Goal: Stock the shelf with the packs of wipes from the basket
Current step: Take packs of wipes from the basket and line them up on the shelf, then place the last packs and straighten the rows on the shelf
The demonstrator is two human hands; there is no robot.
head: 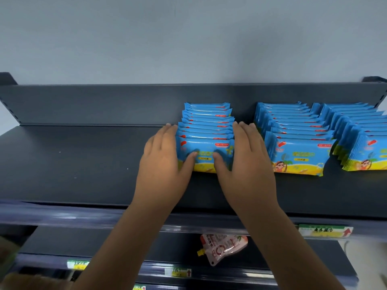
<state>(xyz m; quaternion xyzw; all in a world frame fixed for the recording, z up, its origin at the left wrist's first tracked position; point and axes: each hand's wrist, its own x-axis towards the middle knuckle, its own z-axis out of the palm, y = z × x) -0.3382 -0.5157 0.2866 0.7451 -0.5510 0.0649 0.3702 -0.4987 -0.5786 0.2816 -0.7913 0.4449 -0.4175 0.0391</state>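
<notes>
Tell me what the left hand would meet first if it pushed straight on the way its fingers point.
The left hand touches the row of wipes packs: its thumb lies on the front pack, so that moves first. Past the fingertips, likely only the shelf's back panel.

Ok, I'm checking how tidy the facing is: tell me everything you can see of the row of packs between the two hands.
The row of packs is several glossy blue film wrappers standing upright one behind another, front to back on the dark shelf, apart from another row on its right. The front one shows a yellow lower band and red marks. The left hand presses its left side, the right hand its right; both thumbs lie on the front pack.
</notes>
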